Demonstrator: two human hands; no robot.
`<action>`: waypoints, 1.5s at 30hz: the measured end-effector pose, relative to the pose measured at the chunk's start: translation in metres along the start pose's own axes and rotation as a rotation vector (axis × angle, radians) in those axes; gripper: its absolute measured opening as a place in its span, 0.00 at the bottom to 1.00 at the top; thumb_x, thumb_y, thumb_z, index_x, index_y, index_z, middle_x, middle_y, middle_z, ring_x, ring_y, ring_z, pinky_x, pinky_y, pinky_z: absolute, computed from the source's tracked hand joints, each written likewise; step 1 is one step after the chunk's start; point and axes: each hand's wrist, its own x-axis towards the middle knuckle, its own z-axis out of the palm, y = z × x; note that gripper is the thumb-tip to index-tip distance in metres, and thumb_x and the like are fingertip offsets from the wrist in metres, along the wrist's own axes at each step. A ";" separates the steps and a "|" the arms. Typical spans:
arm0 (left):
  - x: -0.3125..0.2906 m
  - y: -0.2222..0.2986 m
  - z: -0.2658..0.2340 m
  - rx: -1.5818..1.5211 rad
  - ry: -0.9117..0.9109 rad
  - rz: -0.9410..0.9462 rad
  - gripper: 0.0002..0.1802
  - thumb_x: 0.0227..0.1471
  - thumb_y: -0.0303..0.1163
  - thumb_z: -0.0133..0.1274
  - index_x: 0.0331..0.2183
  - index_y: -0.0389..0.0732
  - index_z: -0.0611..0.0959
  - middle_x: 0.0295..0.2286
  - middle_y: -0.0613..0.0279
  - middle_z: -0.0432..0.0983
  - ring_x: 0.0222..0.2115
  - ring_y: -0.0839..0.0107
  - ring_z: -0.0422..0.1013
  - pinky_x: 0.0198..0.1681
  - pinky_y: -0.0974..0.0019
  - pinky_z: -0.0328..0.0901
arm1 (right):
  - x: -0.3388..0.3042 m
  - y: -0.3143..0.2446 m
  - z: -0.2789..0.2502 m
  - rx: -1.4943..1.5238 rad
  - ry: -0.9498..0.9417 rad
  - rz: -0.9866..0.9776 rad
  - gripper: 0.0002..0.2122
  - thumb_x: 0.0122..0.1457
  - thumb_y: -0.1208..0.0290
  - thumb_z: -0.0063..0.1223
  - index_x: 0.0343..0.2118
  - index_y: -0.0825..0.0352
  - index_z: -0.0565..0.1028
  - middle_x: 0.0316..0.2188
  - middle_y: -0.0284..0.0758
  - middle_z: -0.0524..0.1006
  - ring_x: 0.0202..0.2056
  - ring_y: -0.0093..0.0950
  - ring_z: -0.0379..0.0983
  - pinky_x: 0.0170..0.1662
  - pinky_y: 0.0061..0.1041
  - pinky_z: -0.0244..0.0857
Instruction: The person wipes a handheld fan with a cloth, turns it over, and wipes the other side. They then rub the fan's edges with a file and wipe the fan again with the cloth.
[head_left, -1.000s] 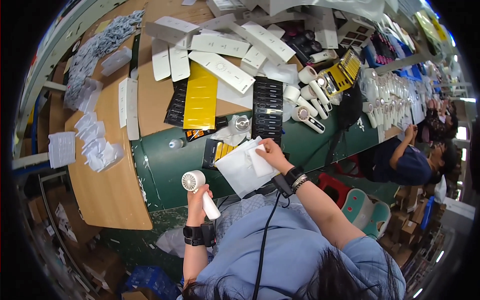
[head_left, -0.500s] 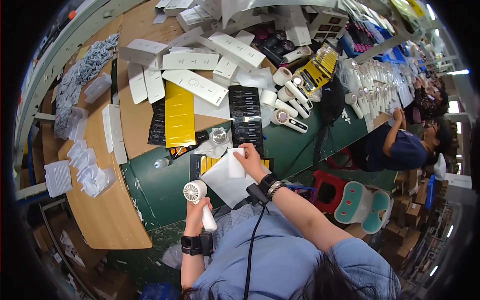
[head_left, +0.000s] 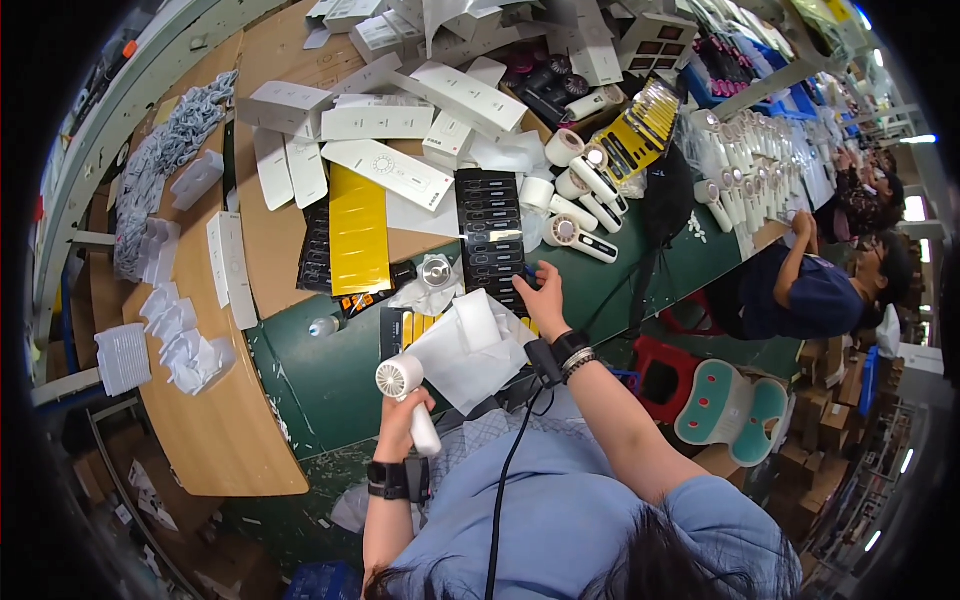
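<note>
My left hand (head_left: 402,422) is closed round the handle of a white handheld fan (head_left: 424,432), its round grille turned up. My right hand (head_left: 543,300) is open, its fingers apart at the right edge of a black sheet of stickers (head_left: 490,215); no object shows between them. Between the two hands lies a thin white sheet (head_left: 445,360), with a smaller white sleeve-like piece (head_left: 477,318) on top of it. A black and yellow sheet (head_left: 393,332) is partly hidden beneath.
White boxes (head_left: 385,170) are heaped at the back. More white fans (head_left: 575,238) lie right of the stickers, near a black bag (head_left: 665,200). A yellow sheet (head_left: 358,230) and a small clear bottle (head_left: 323,327) are to the left. Two people sit at the far right.
My right hand has let go of the white sleeve-like piece, leaving it on the sheet, and moved right and slightly up. My left hand with the fan has shifted slightly right.
</note>
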 end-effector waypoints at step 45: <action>0.088 -0.040 0.038 -0.090 -0.246 0.052 0.29 0.43 0.22 0.46 0.50 0.36 0.63 0.44 0.56 0.68 0.48 0.63 0.64 0.49 0.57 0.62 | 0.045 -0.007 -0.051 0.231 -0.220 -0.031 0.12 0.52 0.69 0.53 0.39 0.66 0.70 0.16 0.27 0.69 0.19 0.21 0.67 0.26 0.17 0.61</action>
